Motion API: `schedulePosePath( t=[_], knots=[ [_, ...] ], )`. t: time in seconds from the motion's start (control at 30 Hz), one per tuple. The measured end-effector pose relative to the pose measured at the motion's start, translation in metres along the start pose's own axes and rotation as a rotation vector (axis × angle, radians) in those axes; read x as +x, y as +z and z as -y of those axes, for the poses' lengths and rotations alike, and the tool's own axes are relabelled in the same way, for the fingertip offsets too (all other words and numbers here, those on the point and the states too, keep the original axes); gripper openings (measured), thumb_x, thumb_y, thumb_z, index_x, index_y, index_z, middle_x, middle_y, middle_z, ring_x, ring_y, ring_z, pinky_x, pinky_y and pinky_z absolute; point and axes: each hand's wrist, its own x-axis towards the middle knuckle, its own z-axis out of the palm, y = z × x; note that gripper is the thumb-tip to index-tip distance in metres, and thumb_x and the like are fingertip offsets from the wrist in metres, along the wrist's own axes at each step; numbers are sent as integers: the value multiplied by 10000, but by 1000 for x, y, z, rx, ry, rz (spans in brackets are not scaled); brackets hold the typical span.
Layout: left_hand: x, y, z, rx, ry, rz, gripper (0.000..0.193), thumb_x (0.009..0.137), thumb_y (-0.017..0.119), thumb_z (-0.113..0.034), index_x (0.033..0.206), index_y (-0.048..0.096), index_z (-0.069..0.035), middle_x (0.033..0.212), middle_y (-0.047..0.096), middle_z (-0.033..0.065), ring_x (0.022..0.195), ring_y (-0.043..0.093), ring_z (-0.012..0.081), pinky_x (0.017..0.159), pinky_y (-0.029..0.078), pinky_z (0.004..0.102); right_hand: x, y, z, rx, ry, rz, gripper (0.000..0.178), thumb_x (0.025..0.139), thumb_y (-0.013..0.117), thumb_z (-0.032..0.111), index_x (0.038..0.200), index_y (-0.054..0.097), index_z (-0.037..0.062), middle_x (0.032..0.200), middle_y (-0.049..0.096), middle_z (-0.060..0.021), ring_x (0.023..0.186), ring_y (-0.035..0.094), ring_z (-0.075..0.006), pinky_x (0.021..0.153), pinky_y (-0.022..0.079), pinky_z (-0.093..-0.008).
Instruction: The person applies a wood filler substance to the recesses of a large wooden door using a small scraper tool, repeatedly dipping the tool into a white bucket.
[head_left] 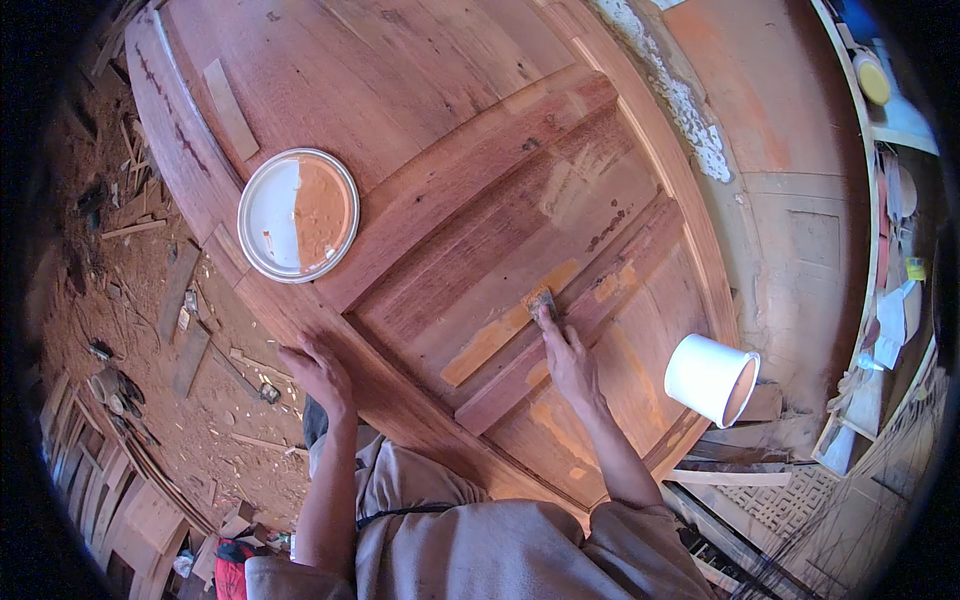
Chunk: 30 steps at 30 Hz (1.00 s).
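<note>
A large reddish wooden door (420,200) with recessed panels lies in front of me. My right hand (571,362) grips a putty knife (541,302), its blade on a panel at the upper end of a smeared orange putty strip (487,345). My left hand (322,375) is at the door's near left edge, fingers stretched out and holding nothing. Beyond it, a round white lid (268,222) on the door carries orange-brown putty (325,213) over its right half. More putty patches (553,425) mark the nearer panel.
On the door's right side stands a white bucket (698,378). A thin wood strip (231,110) lies past the lid. Offcuts and shavings litter the brown floor (140,290) at left. Along the right wall runs a shelf (868,400) holding assorted items.
</note>
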Motion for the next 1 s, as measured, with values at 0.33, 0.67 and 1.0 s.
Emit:
schedulePosePath(
  t=[0.33,0.67,1.0],
  knots=[
    [-1,-6,-15,82,-126,100,570,1020,426,-398,1232,395,130,1105,527,364,1022,518,492,924,404,470,20,-27,-16,113,-38,-51,512,925,559,103,1419,468,201,1022,631,-270,873,639,-451,694,545,-484],
    [-1,-5,-12,-1,-57,44,565,1017,426,-402,1233,412,119,1111,534,372,1012,542,483,911,408,482,-1,-77,-30,40,-30,90,436,940,551,167,1369,523,241,926,637,-211,836,646,-408,683,529,-491],
    [-1,0,-4,-27,21,-30,533,1020,417,-430,1104,435,96,992,538,328,901,536,439,843,421,470,73,-90,-4,-491,-457,423,538,923,544,175,1391,443,421,831,563,-122,658,651,-320,586,547,-453]
  ],
)
